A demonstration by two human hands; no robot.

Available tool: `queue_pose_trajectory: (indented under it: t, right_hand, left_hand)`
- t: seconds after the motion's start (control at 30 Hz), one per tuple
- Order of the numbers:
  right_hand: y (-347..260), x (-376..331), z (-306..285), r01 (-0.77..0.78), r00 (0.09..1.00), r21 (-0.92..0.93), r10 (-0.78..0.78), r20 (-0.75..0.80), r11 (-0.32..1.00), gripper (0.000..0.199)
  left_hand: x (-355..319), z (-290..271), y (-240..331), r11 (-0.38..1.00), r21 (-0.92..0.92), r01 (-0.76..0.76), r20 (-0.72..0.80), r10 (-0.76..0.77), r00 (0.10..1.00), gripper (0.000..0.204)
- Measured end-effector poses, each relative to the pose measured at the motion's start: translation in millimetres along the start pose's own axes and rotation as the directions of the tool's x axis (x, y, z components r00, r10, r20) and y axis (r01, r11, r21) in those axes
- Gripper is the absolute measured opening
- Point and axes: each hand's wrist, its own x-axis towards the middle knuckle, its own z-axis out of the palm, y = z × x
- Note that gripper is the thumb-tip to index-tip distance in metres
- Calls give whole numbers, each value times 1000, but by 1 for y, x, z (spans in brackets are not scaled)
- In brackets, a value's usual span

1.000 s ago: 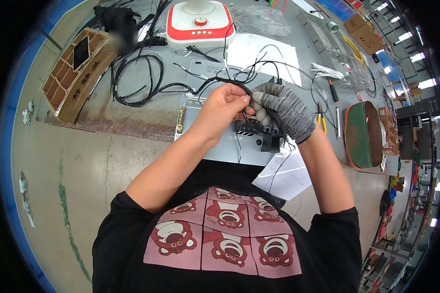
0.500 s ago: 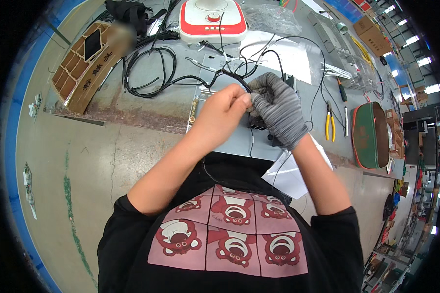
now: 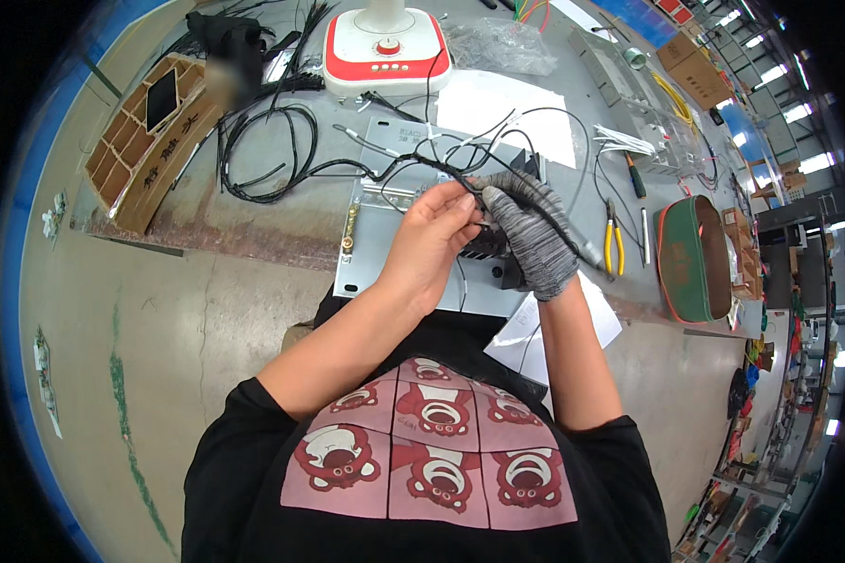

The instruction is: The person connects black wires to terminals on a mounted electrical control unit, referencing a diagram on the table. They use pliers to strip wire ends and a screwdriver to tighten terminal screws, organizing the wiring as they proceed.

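Observation:
My bare left hand [image 3: 434,239] and my right hand [image 3: 528,235], which wears a grey knit glove, meet over a grey metal plate [image 3: 371,253] at the bench edge. Both pinch the same thin black wire [image 3: 413,161], which runs off toward the back of the bench. A black block-shaped part [image 3: 498,251] sits on the plate just under my hands, partly hidden by them.
A white and red device [image 3: 385,49] stands at the back. Black cable loops [image 3: 263,155] and a cardboard divider tray [image 3: 150,141] lie left. Yellow-handled pliers [image 3: 612,249], a screwdriver [image 3: 633,174] and a green oval case [image 3: 690,258] sit right. Paper sheets [image 3: 535,333] hang over the edge.
Both hands have stayed together on the wire over the plate. The view has shifted, so the bench sits lower and nearer in the picture.

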Motion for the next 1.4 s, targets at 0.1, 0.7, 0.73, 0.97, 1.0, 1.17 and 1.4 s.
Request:
queue_pose_trajectory:
  t: [0.1,0.7,0.73,0.97,1.0,1.17,1.4]
  right_hand:
    - [-2,0,-5,-96,995,44,96,-8,994,15]
    - [-3,1,-15,-290,955,147,277,105,946,14]
    - [-2,2,-17,-266,961,17,264,84,964,14]
    - [-11,-6,-29,-105,979,-136,126,162,985,36]
    - [-20,-7,-32,-91,968,-225,139,209,970,45]
    - [-16,-1,-40,277,960,-417,-236,149,866,29]
    - [-27,32,-30,13,964,-398,94,247,917,31]
  left_hand:
    - [2,4,-2,1000,-2,13,-31,-13,999,20]
    - [16,-7,-5,989,-150,3,193,26,981,19]
    - [20,-11,-6,994,-111,-21,214,44,976,19]
    - [26,-19,2,987,106,-124,271,92,958,17]
    - [25,-20,3,983,127,-130,276,91,957,18]
    - [30,-20,8,931,309,-193,268,109,957,16]
    - [33,-17,20,711,619,-334,319,162,934,15]
